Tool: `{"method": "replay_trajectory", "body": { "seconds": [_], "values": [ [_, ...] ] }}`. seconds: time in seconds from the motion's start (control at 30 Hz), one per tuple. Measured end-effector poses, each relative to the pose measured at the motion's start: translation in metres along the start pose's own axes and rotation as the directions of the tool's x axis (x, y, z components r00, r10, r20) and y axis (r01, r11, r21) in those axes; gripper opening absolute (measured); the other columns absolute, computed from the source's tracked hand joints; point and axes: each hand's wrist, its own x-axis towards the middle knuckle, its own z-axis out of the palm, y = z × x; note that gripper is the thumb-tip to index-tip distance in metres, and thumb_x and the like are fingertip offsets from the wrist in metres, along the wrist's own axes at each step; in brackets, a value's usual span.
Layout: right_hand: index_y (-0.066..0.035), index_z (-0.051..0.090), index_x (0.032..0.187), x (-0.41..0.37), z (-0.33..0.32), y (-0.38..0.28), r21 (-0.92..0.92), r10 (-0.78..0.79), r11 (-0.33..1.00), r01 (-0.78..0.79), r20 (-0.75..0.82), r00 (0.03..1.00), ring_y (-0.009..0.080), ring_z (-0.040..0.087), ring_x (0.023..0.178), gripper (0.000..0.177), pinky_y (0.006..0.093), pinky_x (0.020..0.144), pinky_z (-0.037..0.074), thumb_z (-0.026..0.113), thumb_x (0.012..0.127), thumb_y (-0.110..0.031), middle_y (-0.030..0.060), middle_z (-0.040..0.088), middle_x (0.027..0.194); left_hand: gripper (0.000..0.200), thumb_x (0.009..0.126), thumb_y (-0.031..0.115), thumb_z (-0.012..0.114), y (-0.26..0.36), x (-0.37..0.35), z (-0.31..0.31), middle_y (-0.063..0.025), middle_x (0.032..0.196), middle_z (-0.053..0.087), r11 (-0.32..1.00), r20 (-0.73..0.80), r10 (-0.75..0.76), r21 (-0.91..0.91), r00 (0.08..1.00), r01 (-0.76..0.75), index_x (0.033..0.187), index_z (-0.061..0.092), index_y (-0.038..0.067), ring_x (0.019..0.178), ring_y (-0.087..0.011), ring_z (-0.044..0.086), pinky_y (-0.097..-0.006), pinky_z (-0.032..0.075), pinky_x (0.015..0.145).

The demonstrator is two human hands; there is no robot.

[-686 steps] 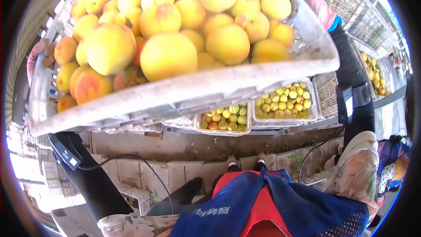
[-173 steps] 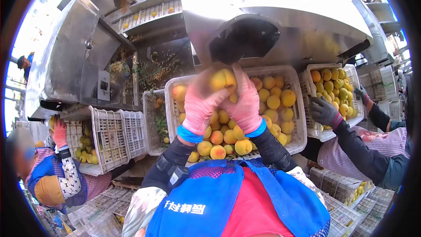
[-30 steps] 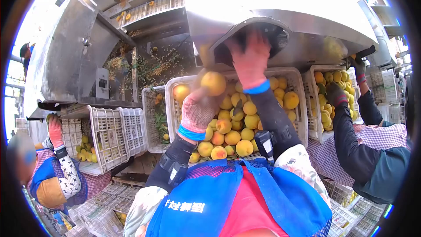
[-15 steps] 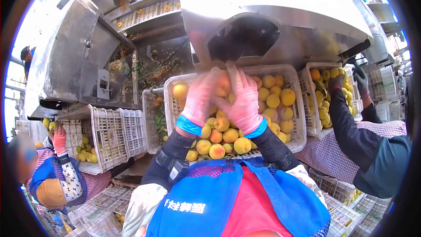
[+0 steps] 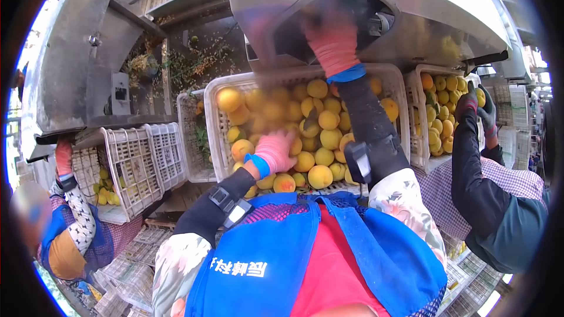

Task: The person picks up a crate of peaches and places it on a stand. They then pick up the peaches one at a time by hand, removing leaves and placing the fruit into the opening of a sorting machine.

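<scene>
A white plastic crate full of yellow-orange peaches stands before me. My left hand, in a pink glove with a blue cuff, lies low on the peaches at the crate's near left side, fingers apart; no held peach shows in it. My right hand, gloved alike, reaches over the far rim into the dark opening of a metal machine. Its fingers are blurred there, and whatever they hold is hidden.
At right, a co-worker's gloved hands are over another peach crate. Another co-worker's hand reaches under a metal housing at left, beside tilted crates. Stacked crates stand behind.
My hands were together around a peach over the crate's far side. Now they are apart: the left has dropped nearer onto the peaches, the right has gone forward into the opening.
</scene>
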Motion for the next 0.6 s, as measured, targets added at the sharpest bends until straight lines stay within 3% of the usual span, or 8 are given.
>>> {"method": "replay_trajectory", "body": {
  "seconds": [0.13, 0.23, 0.27, 0.37, 0.4, 0.47, 0.5, 0.6],
  "values": [
    [-0.01, 0.064, 0.122, -0.048, -0.054, 0.013, 0.182, -0.109, 0.98, 0.075, 0.183, 0.977, 0.0344, 0.067, 0.094, 0.057, 0.0459, 0.078, 0.054, 0.076, 0.08, -0.046, 0.0125, 0.072, 0.105, 0.087, 0.073, 0.042, 0.076, -0.006, 0.009, -0.006, -0.0226, 0.127, 0.061, 0.999, 0.171, 0.007, 0.044, 0.985, -0.015, 0.144, 0.044, 0.004, 0.12, -0.0403, 0.057, -0.049, 0.048, 0.099],
    [-0.01, 0.053, 0.14, -0.139, -0.074, 0.02, -0.266, 0.171, 0.963, 0.04, 0.722, 0.671, 0.0357, 0.066, 0.103, 0.074, 0.0442, 0.092, 0.052, 0.074, 0.081, -0.048, 0.0174, 0.062, 0.13, 0.087, 0.071, 0.038, 0.081, -0.015, 0.001, -0.01, -0.0206, 0.119, 0.065, 0.945, -0.013, -0.045, -0.325, 0.999, 0.038, 0.142, 0.046, 0.001, 0.113, -0.0368, 0.062, -0.0456, 0.05, 0.097],
    [-0.01, 0.047, 0.145, -0.151, -0.077, 0.017, -0.404, 0.335, 0.913, 0.057, 0.823, 0.458, 0.0376, 0.064, 0.108, 0.079, 0.0449, 0.093, 0.051, 0.074, 0.081, -0.048, 0.0173, 0.057, 0.137, 0.079, 0.073, 0.033, 0.083, -0.03, 0.009, 0.022, -0.0173, 0.115, 0.067, 0.774, -0.137, -0.14, -0.633, 0.981, 0.022, 0.136, 0.05, -0.002, 0.108, -0.0305, 0.064, -0.0407, 0.053, 0.093],
    [-0.011, 0.045, 0.146, -0.183, -0.06, 0.045, -0.41, 0.368, 0.91, 0.057, 0.865, 0.34, 0.0388, 0.062, 0.111, 0.08, 0.0459, 0.094, 0.05, 0.074, 0.081, -0.047, 0.0169, 0.058, 0.135, 0.061, 0.079, 0.034, 0.079, -0.019, 0.0, 0.001, -0.0133, 0.121, 0.067, 0.002, -0.055, -0.178, -0.998, 0.983, -0.056, 0.129, 0.059, 0.005, 0.113, -0.032, 0.063, -0.0468, 0.051, 0.098],
    [-0.011, 0.046, 0.146, -0.176, -0.064, 0.037, -0.368, 0.391, 0.92, -0.135, 0.846, 0.362, 0.0393, 0.059, 0.114, 0.077, 0.0466, 0.096, 0.05, 0.075, 0.08, -0.039, 0.0173, 0.056, 0.137, 0.055, 0.083, 0.032, 0.075, -0.013, -0.004, -0.002, -0.0135, 0.122, 0.066, -0.277, -0.004, -0.085, -0.961, 0.996, -0.027, 0.128, 0.059, 0.006, 0.115, -0.0328, 0.062, -0.0496, 0.05, 0.099],
    [-0.01, 0.046, 0.146, -0.179, -0.071, 0.025, -0.055, 0.134, 0.99, -0.131, 0.67, 0.73, 0.0392, 0.059, 0.112, 0.076, 0.0467, 0.096, 0.05, 0.077, 0.079, -0.031, 0.0187, 0.056, 0.138, 0.043, 0.09, 0.029, 0.069, -0.001, -0.009, -0.009, -0.0141, 0.125, 0.064, -0.733, 0.004, 0.133, -0.673, 0.991, 0.101, 0.126, 0.06, 0.008, 0.117, -0.0344, 0.061, -0.0552, 0.047, 0.101],
    [-0.01, 0.046, 0.146, -0.182, -0.074, 0.016, 0.1, 0.012, 0.992, -0.072, 0.507, 0.862, 0.0392, 0.059, 0.112, 0.076, 0.0468, 0.096, 0.05, 0.077, 0.079, -0.027, 0.0193, 0.055, 0.138, 0.041, 0.092, 0.03, 0.065, 0.007, -0.008, -0.016, -0.0145, 0.126, 0.063, -0.784, -0.076, 0.13, -0.618, 0.989, 0.056, 0.126, 0.061, 0.008, 0.118, -0.0353, 0.06, -0.0574, 0.046, 0.102],
    [-0.003, 0.046, 0.146, -0.164, -0.099, -0.022, 0.369, 0.066, 0.899, -0.237, 0.421, 0.905, 0.039, 0.057, 0.121, 0.083, 0.0433, 0.105, 0.046, 0.083, 0.074, -0.017, 0.0224, 0.054, 0.14, 0.041, 0.098, 0.033, 0.054, 0.022, -0.012, -0.047, -0.0153, 0.135, 0.058, -0.871, -0.242, 0.085, -0.488, 0.966, -0.045, 0.13, 0.057, 0.006, 0.125, -0.0362, 0.054, -0.0602, 0.039, 0.109]
  ]
}}
